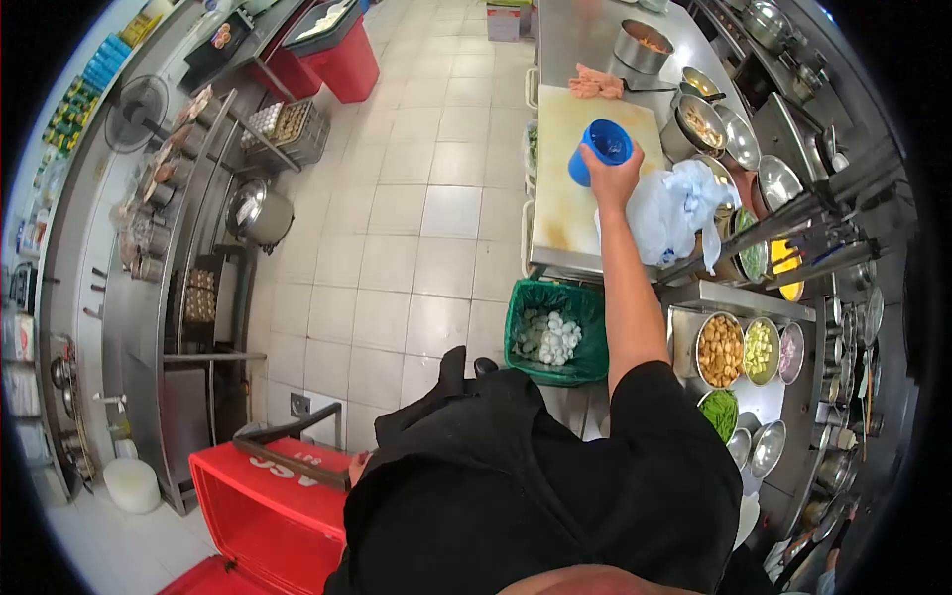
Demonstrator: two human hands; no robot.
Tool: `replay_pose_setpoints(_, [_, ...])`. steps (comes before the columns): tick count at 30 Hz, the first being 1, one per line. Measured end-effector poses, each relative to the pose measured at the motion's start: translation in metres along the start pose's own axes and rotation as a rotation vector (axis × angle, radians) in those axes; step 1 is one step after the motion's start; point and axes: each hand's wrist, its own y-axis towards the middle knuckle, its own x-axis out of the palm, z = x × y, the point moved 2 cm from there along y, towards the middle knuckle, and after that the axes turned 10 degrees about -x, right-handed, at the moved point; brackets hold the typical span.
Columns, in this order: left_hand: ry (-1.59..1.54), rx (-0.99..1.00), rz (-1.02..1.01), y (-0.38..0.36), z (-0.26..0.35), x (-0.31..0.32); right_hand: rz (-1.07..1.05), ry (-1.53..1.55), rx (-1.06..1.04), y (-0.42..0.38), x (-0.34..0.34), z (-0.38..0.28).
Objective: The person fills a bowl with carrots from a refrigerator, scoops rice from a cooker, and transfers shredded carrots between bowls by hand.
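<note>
My right hand [613, 177] is wrapped round a blue plastic cup [583, 162] and holds it above a pale, stained cutting board [560, 213]. Just beside that forearm lies a knotted whitish plastic bag [664, 220]. Raw pinkish meat [595, 82] rests at the board's far end. Low on the left, only a sliver of my left hand [358, 466] shows at the edge of an open red cooler box [263, 486], by its dark carrying handle [302, 466]. The fingers there look curled on the box, though my black clothing hides most of them.
A green-lined bin [512, 332] with eggshells stands below the board's near end. Bowls of cut food [718, 350] and metal pots [643, 48] line the right. Steel shelving [183, 248], a lidded pot [260, 213] and egg crates [288, 129] are on the left.
</note>
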Motion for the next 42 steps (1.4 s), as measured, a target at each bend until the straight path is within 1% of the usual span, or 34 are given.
replay_pose_setpoints(2, [-0.042, 0.036, -0.043, 0.033, 0.032, -0.011, 0.086, -0.116, 0.085, 0.027, 0.016, 0.024])
replay_pose_setpoints(3, [-0.053, 0.066, -0.09, 0.047, 0.055, -0.017, 0.147, -0.167, 0.14, 0.039, 0.025, 0.048])
replay_pose_setpoints(5, [-0.077, 0.123, -0.191, 0.074, 0.115, -0.029, 0.235, -0.188, 0.214, 0.057, 0.03, 0.068])
replay_pose_setpoints(8, [-0.104, 0.071, -0.205, 0.119, 0.182, -0.034, 0.357, -0.319, 0.291, 0.068, 0.033, 0.097])
replay_pose_setpoints(9, [0.02, 0.071, -0.17, 0.117, 0.222, -0.042, 0.385, -0.343, 0.281, 0.068, 0.034, 0.108])
replay_pose_setpoints(10, [0.022, 0.065, -0.185, 0.133, 0.243, -0.043, 0.412, -0.364, 0.268, 0.068, 0.034, 0.117])
replay_pose_setpoints(12, [0.029, 0.056, -0.231, 0.163, 0.274, -0.037, 0.445, -0.428, 0.22, 0.067, 0.039, 0.143])
replay_pose_setpoints(14, [0.051, 0.056, -0.293, 0.199, 0.3, -0.03, 0.454, -0.484, 0.166, 0.068, 0.044, 0.139])
replay_pose_setpoints(16, [0.197, 0.214, -0.302, 0.265, 0.306, -0.015, 0.43, -0.447, 0.177, 0.06, 0.046, 0.131])
replay_pose_setpoints(17, [0.264, 0.287, -0.304, 0.296, 0.311, -0.016, 0.409, -0.447, 0.161, 0.058, 0.052, 0.127])
replay_pose_setpoints(19, [0.423, 0.263, -0.254, 0.345, 0.346, -0.026, 0.357, -0.453, 0.1, 0.035, 0.064, 0.111])
replay_pose_setpoints(20, [0.309, 0.237, -0.236, 0.367, 0.368, -0.031, 0.319, -0.472, 0.09, 0.016, 0.072, 0.103])
replay_pose_setpoints(21, [0.203, 0.209, -0.215, 0.388, 0.394, -0.039, 0.279, -0.507, 0.121, -0.01, 0.083, 0.104])
replay_pose_setpoints(22, [0.025, 0.125, -0.248, 0.403, 0.425, -0.048, 0.248, -0.548, 0.156, -0.036, 0.091, 0.108])
replay_pose_setpoints(23, [-0.071, 0.125, -0.246, 0.413, 0.458, -0.058, 0.169, -0.506, 0.159, -0.06, 0.107, 0.094])
replay_pose_setpoints(24, [-0.083, 0.152, -0.233, 0.438, 0.473, -0.06, 0.09, -0.467, 0.163, -0.086, 0.13, 0.077])
replay_pose_setpoints(25, [-0.085, 0.122, -0.219, 0.456, 0.488, -0.062, 0.003, -0.431, 0.186, -0.105, 0.159, 0.053])
replay_pose_setpoints(26, [-0.078, 0.091, -0.21, 0.469, 0.5, -0.065, -0.081, -0.401, 0.216, -0.123, 0.183, 0.032])
replay_pose_setpoints(27, [-0.105, 0.01, -0.229, 0.485, 0.504, -0.063, -0.23, -0.389, 0.174, -0.137, 0.201, 0.028])
replay_pose_setpoints(28, [-0.015, -0.006, -0.219, 0.504, 0.502, -0.06, -0.371, -0.368, 0.134, -0.145, 0.222, 0.022])
replay_pose_setpoints(29, [0.072, -0.011, -0.203, 0.523, 0.505, -0.056, -0.386, -0.328, 0.175, -0.147, 0.239, 0.017])
replay_pose_setpoints(31, [0.135, 0.022, -0.244, 0.55, 0.516, -0.047, -0.407, -0.233, 0.248, -0.129, 0.281, -0.001])
replay_pose_setpoints(32, [0.164, 0.07, -0.259, 0.56, 0.524, -0.04, -0.407, -0.21, 0.283, -0.119, 0.295, 0.004])
replay_pose_setpoints(33, [0.166, 0.075, -0.299, 0.561, 0.54, -0.035, -0.407, -0.227, 0.311, -0.11, 0.308, 0.015])
replay_pose_setpoints(35, [0.19, 0.103, -0.333, 0.553, 0.582, -0.033, -0.411, -0.255, 0.364, -0.089, 0.334, 0.05])
replay_pose_setpoints(36, [0.171, 0.088, -0.345, 0.555, 0.598, -0.031, -0.414, -0.246, 0.324, -0.076, 0.351, 0.072])
replay_pose_setpoints(39, [0.125, 0.043, -0.309, 0.566, 0.624, -0.019, -0.497, -0.248, 0.408, -0.028, 0.411, 0.14])
replay_pose_setpoints(42, [0.123, -0.002, -0.306, 0.583, 0.639, -0.015, -0.725, -0.379, 0.439, 0.039, 0.491, 0.209])
